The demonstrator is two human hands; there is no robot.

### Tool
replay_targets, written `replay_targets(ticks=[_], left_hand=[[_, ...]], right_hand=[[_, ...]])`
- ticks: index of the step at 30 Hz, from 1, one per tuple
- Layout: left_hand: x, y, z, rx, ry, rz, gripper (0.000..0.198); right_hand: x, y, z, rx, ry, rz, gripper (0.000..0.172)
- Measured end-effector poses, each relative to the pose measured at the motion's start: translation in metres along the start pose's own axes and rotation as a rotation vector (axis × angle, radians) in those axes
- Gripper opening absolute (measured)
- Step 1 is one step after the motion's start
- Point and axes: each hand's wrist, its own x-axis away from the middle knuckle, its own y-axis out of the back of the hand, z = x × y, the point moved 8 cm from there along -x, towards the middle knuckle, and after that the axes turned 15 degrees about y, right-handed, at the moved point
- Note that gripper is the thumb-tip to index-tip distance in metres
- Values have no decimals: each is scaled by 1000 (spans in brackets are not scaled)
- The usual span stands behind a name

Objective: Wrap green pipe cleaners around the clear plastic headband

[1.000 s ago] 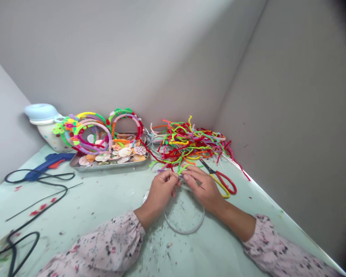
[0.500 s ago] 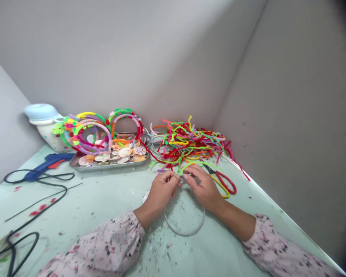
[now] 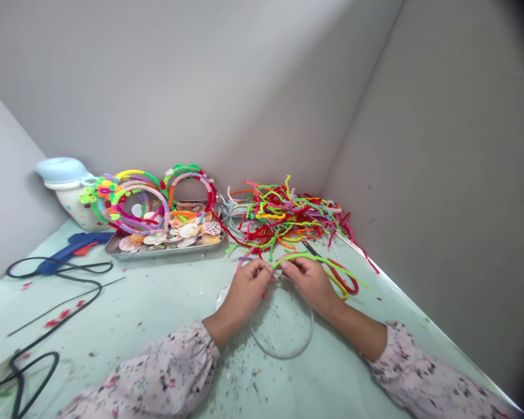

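Note:
A thin grey ring [image 3: 283, 356] hangs below my fingers, its top edge at my fingertips. My left hand [image 3: 247, 288] pinches the ring's top, where a bit of purple pipe cleaner shows beside the fingers. Close to it, my right hand [image 3: 310, 285] is closed on a bright green pipe cleaner [image 3: 332, 263], which runs from between the fingertips out over the hand to the right. Exactly how the green strand meets the ring is hidden by the fingers. Just beyond my right hand lie scissors [image 3: 353, 285] with red and yellow handles, partly covered.
A metal tray [image 3: 170, 252] of seashells stands at the back, with pipe-cleaner-wrapped hoops [image 3: 142, 224] on it. Right of it lies a tangled pile of pipe cleaners [image 3: 288, 215]. On the left are a blue glue gun [image 3: 59, 256], a black cord [image 3: 98, 297] and a white cup [image 3: 74, 203].
The green strand's free end has swung rightward and lower, over my right hand and the scissors. The grey ring has shifted slightly right; my left hand is almost still.

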Motion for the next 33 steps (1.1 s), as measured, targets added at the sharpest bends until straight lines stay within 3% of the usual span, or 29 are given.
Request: replay_targets(ticks=[13, 33], left_hand=[[-4, -1, 6, -6, 41, 11, 22], [-2, -7, 5, -70, -20, 72, 14]], right_hand=[[2, 0, 2, 17, 13, -1, 30], [3, -1, 1, 9, -19, 30, 26]])
